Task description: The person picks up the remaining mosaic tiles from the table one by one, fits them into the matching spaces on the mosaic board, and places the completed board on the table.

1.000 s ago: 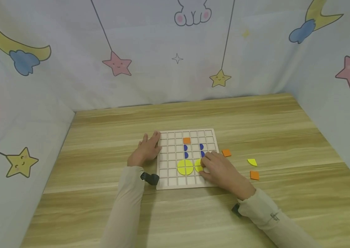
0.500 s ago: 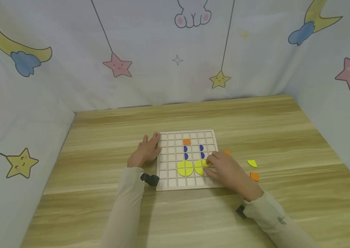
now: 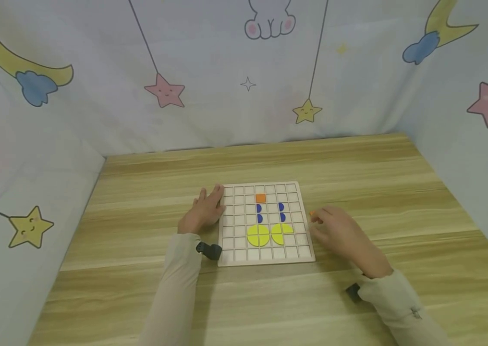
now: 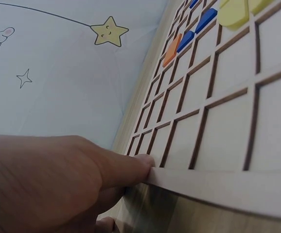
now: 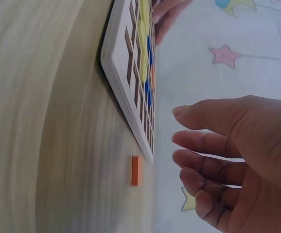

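Note:
A pale wooden grid board (image 3: 234,255) lies flat on the table. My left hand (image 3: 204,210) rests at its left side, fingers extended; the left wrist view shows a fingertip touching the frame. In the grid sit an orange square tile (image 3: 261,198), several blue half-round tiles (image 3: 259,208), a full yellow circle of quarter tiles (image 3: 258,235) and a three-quarter yellow circle (image 3: 277,234). My right hand (image 3: 341,235) hovers just right of the board, fingers loosely bent and holding nothing in the right wrist view (image 5: 218,160). A loose orange tile (image 5: 136,171) lies near its fingertips, mostly covered in the head view.
The wood-grain table (image 3: 166,178) extends around the board on all sides. A pale curtain (image 3: 209,62) printed with stars and moons stands behind and along both sides.
My right hand has left a yellow quarter tile in the right-hand circle and moved right, off the board. It now covers the loose yellow and orange tiles there. The left hand stays put.

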The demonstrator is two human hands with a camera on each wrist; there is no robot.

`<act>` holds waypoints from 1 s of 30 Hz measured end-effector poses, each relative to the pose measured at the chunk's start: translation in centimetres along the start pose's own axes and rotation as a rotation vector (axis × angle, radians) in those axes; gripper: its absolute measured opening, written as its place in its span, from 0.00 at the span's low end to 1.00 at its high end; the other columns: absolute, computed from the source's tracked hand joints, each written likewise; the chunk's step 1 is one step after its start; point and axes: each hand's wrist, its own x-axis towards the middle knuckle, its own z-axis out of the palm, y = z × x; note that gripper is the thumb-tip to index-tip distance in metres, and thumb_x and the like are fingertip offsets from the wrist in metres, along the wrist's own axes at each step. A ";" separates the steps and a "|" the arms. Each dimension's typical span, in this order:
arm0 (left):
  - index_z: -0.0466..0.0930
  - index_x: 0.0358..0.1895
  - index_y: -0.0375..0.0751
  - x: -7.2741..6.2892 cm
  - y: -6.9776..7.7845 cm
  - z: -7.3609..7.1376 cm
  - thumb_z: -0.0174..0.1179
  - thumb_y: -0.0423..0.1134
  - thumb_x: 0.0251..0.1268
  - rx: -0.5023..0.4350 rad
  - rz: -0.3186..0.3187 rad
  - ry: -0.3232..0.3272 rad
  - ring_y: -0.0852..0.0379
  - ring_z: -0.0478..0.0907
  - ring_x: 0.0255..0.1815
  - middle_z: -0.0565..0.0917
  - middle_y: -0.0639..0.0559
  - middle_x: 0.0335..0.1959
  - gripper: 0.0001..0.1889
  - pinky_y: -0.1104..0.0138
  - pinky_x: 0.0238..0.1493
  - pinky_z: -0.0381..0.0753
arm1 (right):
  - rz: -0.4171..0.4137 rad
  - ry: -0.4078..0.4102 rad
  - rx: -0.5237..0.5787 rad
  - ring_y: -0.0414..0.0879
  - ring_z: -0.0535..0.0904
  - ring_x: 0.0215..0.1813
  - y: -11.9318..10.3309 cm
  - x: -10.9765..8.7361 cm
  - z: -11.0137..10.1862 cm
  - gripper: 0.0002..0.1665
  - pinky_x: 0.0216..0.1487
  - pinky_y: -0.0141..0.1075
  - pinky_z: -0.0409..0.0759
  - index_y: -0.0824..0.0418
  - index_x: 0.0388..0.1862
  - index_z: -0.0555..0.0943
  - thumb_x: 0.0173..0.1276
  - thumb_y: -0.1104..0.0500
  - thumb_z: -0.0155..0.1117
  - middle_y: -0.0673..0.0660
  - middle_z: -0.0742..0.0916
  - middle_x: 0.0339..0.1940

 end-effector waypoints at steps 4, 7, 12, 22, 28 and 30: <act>0.36 0.78 0.46 0.0 0.0 0.0 0.40 0.43 0.77 0.002 -0.005 0.006 0.38 0.24 0.77 0.36 0.49 0.79 0.33 0.41 0.74 0.32 | 0.048 -0.010 0.031 0.50 0.79 0.42 1.2 -0.6 -0.7 0.11 0.42 0.45 0.80 0.62 0.42 0.81 0.62 0.58 0.65 0.56 0.84 0.40; 0.36 0.78 0.46 0.1 0.0 0.0 0.40 0.43 0.77 -0.001 -0.011 0.010 0.38 0.24 0.77 0.36 0.50 0.79 0.33 0.42 0.75 0.32 | 0.063 -0.014 0.044 0.52 0.80 0.43 2.2 -1.0 -1.1 0.13 0.42 0.46 0.80 0.63 0.45 0.81 0.64 0.58 0.65 0.58 0.84 0.41; 0.36 0.78 0.45 0.0 0.1 0.0 0.40 0.43 0.77 0.001 -0.007 0.006 0.38 0.24 0.77 0.36 0.49 0.79 0.33 0.41 0.74 0.32 | 0.093 -0.019 0.040 0.56 0.80 0.44 3.9 -1.7 -1.6 0.15 0.42 0.49 0.80 0.65 0.46 0.80 0.63 0.59 0.66 0.62 0.84 0.42; 0.37 0.78 0.44 -0.2 0.2 0.0 0.40 0.42 0.77 0.028 -0.009 0.004 0.37 0.26 0.77 0.37 0.48 0.79 0.33 0.42 0.75 0.33 | 0.229 -0.079 -0.014 0.63 0.79 0.44 6.2 -3.0 -2.4 0.23 0.43 0.54 0.78 0.72 0.50 0.77 0.62 0.56 0.67 0.69 0.83 0.44; 0.36 0.78 0.44 -0.2 0.1 -0.1 0.40 0.43 0.77 0.027 -0.012 0.004 0.38 0.26 0.77 0.37 0.48 0.79 0.33 0.42 0.75 0.33 | 0.208 -0.077 -0.018 0.60 0.78 0.43 7.2 -3.3 -2.2 0.21 0.42 0.52 0.77 0.71 0.46 0.79 0.62 0.55 0.68 0.67 0.82 0.41; 0.36 0.78 0.45 -0.2 0.1 0.0 0.40 0.43 0.77 0.030 -0.007 0.001 0.38 0.25 0.77 0.36 0.49 0.79 0.33 0.42 0.75 0.33 | 0.210 -0.078 -0.012 0.60 0.77 0.43 7.3 -3.3 -2.1 0.21 0.43 0.52 0.77 0.71 0.47 0.79 0.62 0.55 0.68 0.67 0.82 0.41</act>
